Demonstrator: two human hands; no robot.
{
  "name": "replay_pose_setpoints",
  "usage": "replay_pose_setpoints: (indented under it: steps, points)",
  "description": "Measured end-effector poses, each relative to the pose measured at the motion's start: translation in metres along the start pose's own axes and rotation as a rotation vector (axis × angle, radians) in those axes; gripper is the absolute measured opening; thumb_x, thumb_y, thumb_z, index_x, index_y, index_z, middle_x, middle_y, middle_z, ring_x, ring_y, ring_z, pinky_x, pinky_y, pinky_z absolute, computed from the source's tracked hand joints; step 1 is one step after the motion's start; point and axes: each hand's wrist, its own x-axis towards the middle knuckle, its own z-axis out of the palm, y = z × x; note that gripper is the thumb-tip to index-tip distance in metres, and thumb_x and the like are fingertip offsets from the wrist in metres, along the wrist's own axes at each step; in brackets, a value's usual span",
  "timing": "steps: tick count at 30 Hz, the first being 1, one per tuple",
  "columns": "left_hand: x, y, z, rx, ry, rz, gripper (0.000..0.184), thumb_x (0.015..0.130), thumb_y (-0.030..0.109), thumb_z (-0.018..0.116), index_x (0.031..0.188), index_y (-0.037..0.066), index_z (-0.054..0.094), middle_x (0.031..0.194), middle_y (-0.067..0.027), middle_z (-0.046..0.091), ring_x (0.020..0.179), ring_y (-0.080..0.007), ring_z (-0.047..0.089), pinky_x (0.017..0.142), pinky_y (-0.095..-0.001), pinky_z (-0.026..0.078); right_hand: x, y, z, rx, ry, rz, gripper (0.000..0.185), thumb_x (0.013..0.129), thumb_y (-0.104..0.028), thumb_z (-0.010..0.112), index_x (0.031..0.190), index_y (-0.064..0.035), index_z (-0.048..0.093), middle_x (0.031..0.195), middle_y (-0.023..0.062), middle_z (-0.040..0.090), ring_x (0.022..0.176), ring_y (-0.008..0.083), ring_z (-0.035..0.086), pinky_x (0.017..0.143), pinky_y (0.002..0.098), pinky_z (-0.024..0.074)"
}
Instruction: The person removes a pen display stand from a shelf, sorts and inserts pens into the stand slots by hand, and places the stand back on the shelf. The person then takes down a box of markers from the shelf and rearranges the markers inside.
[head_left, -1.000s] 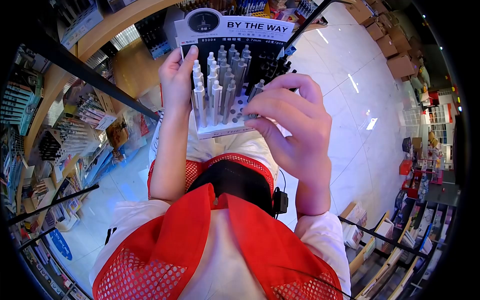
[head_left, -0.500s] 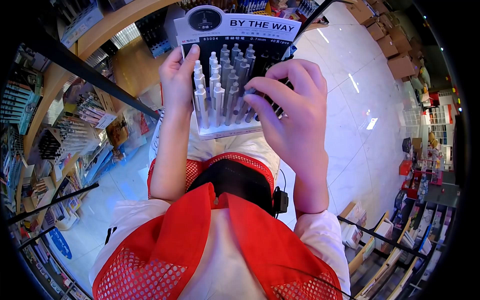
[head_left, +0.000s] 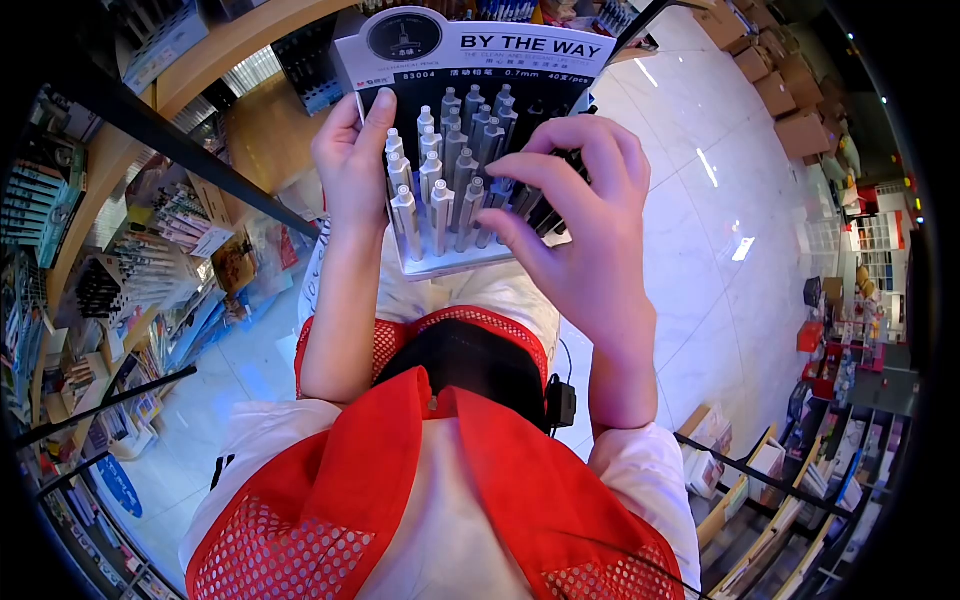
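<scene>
A display box (head_left: 528, 46) headed "BY THE WAY" stands tilted in front of my torso, filled with upright mechanical pencils (head_left: 441, 205). White ones are on the left, grey ones in the middle, and dark ones on the right, partly behind my right hand. My left hand (head_left: 352, 160) grips the box's left side, thumb along the edge. My right hand (head_left: 590, 225) hovers over the right half of the pencils. Its thumb and index finger are apart, close to the grey pencils, and no pencil shows between them. Whether a fingertip touches one I cannot tell.
Curved wooden shelves (head_left: 215, 62) with boxed pens and stationery line the left side. Cardboard boxes (head_left: 790, 85) are stacked at the far right. A rack (head_left: 800, 480) of flat goods stands at lower right, with pale tiled floor (head_left: 700, 300) between.
My right thumb and index finger have spread apart, the thumb shifting slightly down and left. The box has tipped a little, its header rising slightly at left and moving right at the other end.
</scene>
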Motion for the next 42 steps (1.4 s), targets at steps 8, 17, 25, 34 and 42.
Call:
replay_pose_setpoints:
  steps: [8,17,25,34,42]
  points:
    - [-0.005,0.002,0.007,0.077,0.005,0.043,0.015,0.086,0.014,0.056,0.091,0.0,0.06,0.081,-0.0021,0.062,0.068,-0.0046,0.054,0.061,-0.0184,0.043,-0.004,0.001,0.009,0.015,-0.01,-0.043,0.023,0.054,-0.018,0.074,0.071,-0.0118,0.06,0.089,0.0004,0.051,0.097,0.0232,0.046,0.091,0.0477,0.0276]
    - [-0.005,0.002,0.006,0.065,-0.017,0.054,0.015,0.086,0.013,0.057,0.09,-0.001,0.06,0.08,-0.0025,0.062,0.068,-0.0045,0.054,0.062,-0.0184,0.043,-0.002,0.002,-0.008,-0.069,-0.039,0.003,0.022,0.055,-0.017,0.074,0.07,-0.011,0.06,0.091,0.0018,0.051,0.099,0.0246,0.046,0.093,0.0484,0.0271]
    - [-0.005,0.002,0.005,0.016,-0.049,-0.009,0.016,0.086,0.013,0.057,0.092,-0.001,0.06,0.082,-0.003,0.063,0.07,-0.0056,0.056,0.063,-0.0192,0.044,0.0,0.003,-0.015,0.001,-0.093,-0.077,0.021,0.054,-0.013,0.074,0.07,-0.0092,0.063,0.093,0.0036,0.055,0.098,0.0266,0.048,0.087,0.0394,0.033]
    - [-0.007,-0.002,0.007,0.165,-0.037,0.117,0.016,0.085,0.012,0.058,0.091,-0.002,0.06,0.079,-0.0007,0.061,0.069,-0.0037,0.053,0.063,-0.0178,0.041,0.013,0.016,-0.01,-0.187,0.073,-0.033,0.011,0.062,-0.015,0.07,0.071,-0.011,0.064,0.074,-0.0011,0.056,0.082,0.02,0.051,0.078,0.0348,0.0348]
    - [-0.011,-0.004,0.01,0.268,-0.029,0.204,0.016,0.085,0.012,0.058,0.09,-0.003,0.06,0.077,0.0007,0.06,0.069,-0.0025,0.05,0.062,-0.0167,0.038,0.017,0.01,-0.003,-0.248,-0.186,0.022,0.009,0.066,-0.016,0.067,0.068,-0.009,0.063,0.07,0.0025,0.057,0.072,0.0208,0.051,0.069,0.0333,0.0357]
